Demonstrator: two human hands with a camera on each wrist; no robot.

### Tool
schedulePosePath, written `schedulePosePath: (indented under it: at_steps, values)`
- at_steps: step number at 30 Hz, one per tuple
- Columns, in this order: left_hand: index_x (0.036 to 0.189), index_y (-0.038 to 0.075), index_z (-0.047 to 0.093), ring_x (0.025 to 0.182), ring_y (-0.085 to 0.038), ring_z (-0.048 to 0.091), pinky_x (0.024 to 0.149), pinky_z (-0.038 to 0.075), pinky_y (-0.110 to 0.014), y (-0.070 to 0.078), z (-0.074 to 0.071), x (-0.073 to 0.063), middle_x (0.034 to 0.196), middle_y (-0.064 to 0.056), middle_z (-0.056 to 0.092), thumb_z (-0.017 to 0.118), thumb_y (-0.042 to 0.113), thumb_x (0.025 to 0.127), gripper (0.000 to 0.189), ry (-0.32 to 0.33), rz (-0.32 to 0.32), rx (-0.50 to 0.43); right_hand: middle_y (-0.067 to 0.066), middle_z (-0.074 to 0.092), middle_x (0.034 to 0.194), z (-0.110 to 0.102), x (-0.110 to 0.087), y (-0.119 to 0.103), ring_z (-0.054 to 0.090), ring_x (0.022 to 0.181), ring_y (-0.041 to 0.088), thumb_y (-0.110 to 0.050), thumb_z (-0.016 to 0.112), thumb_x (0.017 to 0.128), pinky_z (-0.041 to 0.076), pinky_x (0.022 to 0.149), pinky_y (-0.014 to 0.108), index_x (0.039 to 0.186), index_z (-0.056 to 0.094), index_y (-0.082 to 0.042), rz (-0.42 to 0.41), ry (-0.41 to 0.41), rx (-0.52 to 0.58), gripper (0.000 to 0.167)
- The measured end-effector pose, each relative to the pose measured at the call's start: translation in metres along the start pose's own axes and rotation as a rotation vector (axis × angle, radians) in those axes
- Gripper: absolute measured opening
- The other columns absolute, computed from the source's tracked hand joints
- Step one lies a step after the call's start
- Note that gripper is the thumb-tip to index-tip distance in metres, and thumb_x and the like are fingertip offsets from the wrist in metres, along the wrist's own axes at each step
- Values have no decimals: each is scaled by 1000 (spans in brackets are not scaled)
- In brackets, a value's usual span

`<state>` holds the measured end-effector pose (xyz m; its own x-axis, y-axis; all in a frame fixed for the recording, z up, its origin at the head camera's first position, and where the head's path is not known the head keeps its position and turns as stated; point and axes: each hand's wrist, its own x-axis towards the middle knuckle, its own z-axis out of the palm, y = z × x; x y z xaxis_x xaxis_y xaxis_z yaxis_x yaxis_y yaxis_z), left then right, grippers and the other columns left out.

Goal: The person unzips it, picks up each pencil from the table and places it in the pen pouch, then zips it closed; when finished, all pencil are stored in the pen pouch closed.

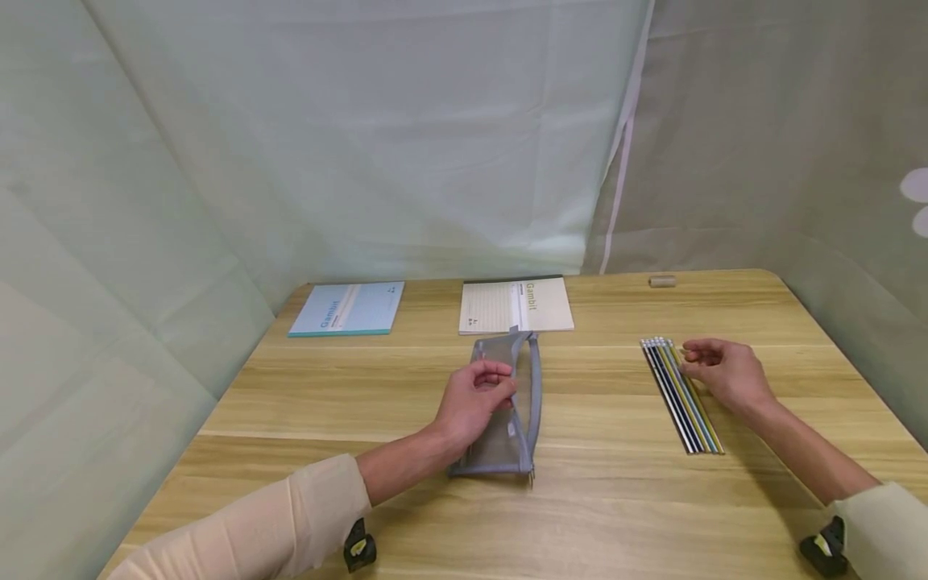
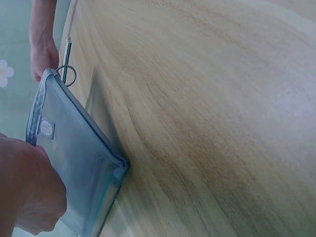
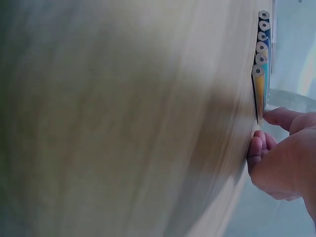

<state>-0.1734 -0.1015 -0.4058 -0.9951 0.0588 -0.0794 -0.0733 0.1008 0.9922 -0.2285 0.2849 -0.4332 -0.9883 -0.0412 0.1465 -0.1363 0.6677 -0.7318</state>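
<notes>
Table [image 1: 594, 515], pouch [image 1: 495, 453] partly behind left fingers [image 1: 496, 368]

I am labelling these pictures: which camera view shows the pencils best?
The head view, because it shows the pencils side by side along most of their length. The right wrist view shows them close but nearly end-on; the left wrist view shows only a thin sliver beyond the grey pouch.

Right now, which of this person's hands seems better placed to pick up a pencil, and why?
Probably the right hand: it is right beside the pencils, while the left hand is farther away and pinches the pouch.
</notes>
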Motion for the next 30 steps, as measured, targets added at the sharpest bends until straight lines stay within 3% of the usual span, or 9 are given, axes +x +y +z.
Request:
schedulePosePath:
  at_steps: [9,15,19,22,25,30]
  values:
    - [119,-5,68,86,-15,71,82,65,-30,0,1,0,105,-15,71,73,7,100,23,-8,4,3,25,77,102,-1,-3,-1,65,74,-5,-4,83,90,50,62,10,117,72,15,-53,26,-60,35]
    - [118,-4,68,86,-15,71,82,65,-30,0,1,1,105,-14,71,73,6,99,22,-8,-3,7,23,78,99,0,-4,-4,78,79,22,-6,86,87,46,66,10,111,77,10,-67,82,-123,30]
    - [118,-3,68,87,-16,71,82,65,-31,-1,0,2,105,-13,71,73,6,99,21,-7,-9,5,22,78,100,2,-3,-5,77,93,38,-6,86,87,45,67,12,109,79,7,-58,108,-141,27]
    - [118,-4,68,87,-15,71,83,65,-31,-1,0,2,105,-14,71,73,5,99,21,-9,-4,1,21,78,102,0,-2,-5,74,102,42,-8,85,88,44,69,15,110,79,6,-40,102,-138,27]
    - [119,-5,68,88,-15,71,83,65,-31,0,1,1,106,-15,71,73,4,99,22,-11,1,-3,21,78,105,-3,0,-7,73,103,35,-11,83,91,45,71,17,114,78,5,5,73,-115,29]
    - [120,-5,68,88,-15,71,83,65,-31,1,2,0,106,-15,71,73,6,99,24,-9,-1,-7,22,77,113,-8,4,-15,63,83,1,-11,75,98,52,63,17,125,73,9,113,12,19,34]
